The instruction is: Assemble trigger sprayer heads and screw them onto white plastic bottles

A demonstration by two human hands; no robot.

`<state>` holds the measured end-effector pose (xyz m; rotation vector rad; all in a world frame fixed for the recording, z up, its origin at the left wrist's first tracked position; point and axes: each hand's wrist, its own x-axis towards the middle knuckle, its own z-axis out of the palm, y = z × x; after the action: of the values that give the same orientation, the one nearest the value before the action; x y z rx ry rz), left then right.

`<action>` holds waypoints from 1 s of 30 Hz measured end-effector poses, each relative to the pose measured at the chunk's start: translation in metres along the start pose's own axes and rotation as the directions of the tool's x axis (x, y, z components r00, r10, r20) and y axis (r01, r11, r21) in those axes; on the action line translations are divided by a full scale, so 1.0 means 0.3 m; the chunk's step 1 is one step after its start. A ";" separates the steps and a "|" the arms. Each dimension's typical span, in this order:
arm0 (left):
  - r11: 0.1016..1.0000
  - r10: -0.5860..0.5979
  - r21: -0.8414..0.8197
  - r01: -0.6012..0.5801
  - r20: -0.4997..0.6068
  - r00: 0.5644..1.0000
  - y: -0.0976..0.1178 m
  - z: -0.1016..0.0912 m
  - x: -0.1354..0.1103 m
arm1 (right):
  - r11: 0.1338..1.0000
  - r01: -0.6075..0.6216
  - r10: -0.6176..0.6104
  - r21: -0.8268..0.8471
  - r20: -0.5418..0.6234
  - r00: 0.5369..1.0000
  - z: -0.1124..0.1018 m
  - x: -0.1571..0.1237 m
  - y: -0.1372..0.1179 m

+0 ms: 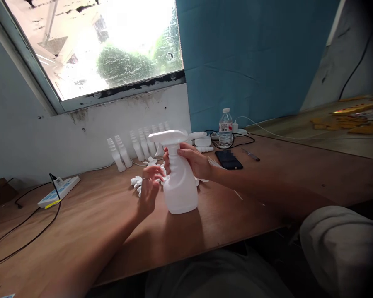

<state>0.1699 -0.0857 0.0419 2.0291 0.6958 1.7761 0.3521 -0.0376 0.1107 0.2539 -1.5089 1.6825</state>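
Note:
A white spray bottle (180, 186) with its trigger head on stands upright near the front of the brown table. Around its neck, just below the head, the fingers of my right hand (196, 159) are wrapped. To the left of the bottle is my left hand (149, 184), fingers apart and curved, holding nothing. Whether its fingertips touch the bottle I cannot tell. Behind my hands lie several loose white plastic parts (136, 181), partly hidden by the bottle and fingers.
Several white ribbed pieces (119, 151) lean along the wall. A water bottle (225, 130), a black phone (228, 159) and a utility knife (251, 155) are at the right. A power strip (59, 192) with black cables lies left. The table's front edge (217, 245) runs near my lap.

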 end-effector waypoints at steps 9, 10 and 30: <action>0.918 -0.102 0.398 -0.010 0.258 0.961 0.325 -0.068 0.408 | 0.999 -0.042 0.042 0.005 0.045 0.998 0.000 0.042 0.031; 0.897 -0.132 0.441 -0.012 0.296 0.946 0.349 -0.077 0.422 | 0.999 -0.046 0.045 0.007 0.060 0.997 0.004 0.046 0.038; 0.826 -0.171 0.563 -0.023 0.290 0.941 0.387 -0.092 0.425 | 0.996 -0.035 0.035 -0.078 -0.001 0.999 0.044 0.047 0.048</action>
<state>0.1694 -0.1088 0.2150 2.5431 1.2803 1.2147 0.3285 -0.0420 0.1126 0.1873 -1.5841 1.6465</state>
